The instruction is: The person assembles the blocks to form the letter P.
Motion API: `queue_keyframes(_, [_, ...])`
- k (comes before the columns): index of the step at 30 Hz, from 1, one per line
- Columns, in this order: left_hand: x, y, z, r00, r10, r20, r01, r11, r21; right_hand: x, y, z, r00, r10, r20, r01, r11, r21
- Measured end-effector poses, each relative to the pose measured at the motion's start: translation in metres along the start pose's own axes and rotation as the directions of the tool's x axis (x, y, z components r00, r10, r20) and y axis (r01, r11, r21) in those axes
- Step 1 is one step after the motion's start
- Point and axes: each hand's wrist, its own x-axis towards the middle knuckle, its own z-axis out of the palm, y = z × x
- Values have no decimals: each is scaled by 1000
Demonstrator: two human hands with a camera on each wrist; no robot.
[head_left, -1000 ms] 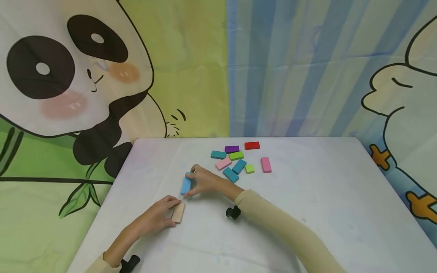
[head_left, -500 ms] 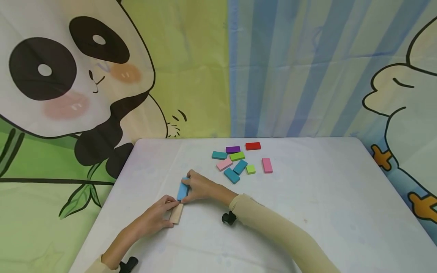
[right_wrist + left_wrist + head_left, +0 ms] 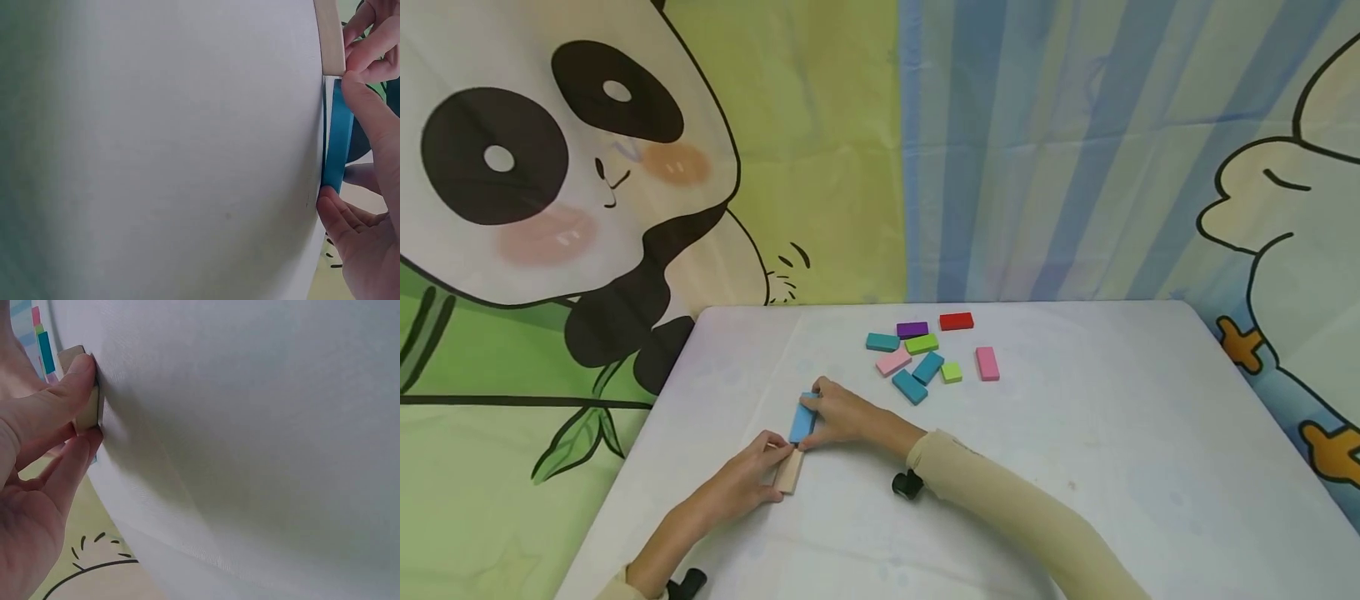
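Observation:
A plain wooden block [image 3: 788,473] lies on the white table, its long side pointing away from me. My left hand [image 3: 741,479] pinches it between thumb and fingers, seen up close in the left wrist view as the pale block [image 3: 87,415]. Just beyond its far end is a blue block [image 3: 802,422], roughly in line with it. My right hand [image 3: 846,414] grips this blue block by its two ends, thumb at the near end. In the right wrist view the blue block [image 3: 339,134] stands end to end with the wooden one [image 3: 331,37], almost touching.
Several loose blocks lie farther back on the table [image 3: 1075,433], among them a teal one [image 3: 910,387], a small green one [image 3: 951,372], a pink one [image 3: 987,364] and a red one [image 3: 956,322]. A printed cloth with a panda [image 3: 700,258] hangs behind.
My right hand has brought the blue block nearer and slightly left, up to the far end of the wooden block. The left hand has kept its pinch, barely moving.

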Motion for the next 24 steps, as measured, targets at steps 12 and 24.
queue_keyframes(12, [1,7,4,1000,-24,7,24,1000,10,-3,-4,-2,998,-41,48,45,994,-98])
queue_keyframes(24, [-7,15,6,997,73,-37,-66,986,150,-2,-12,-4,998,-34,57,40,994,-102])
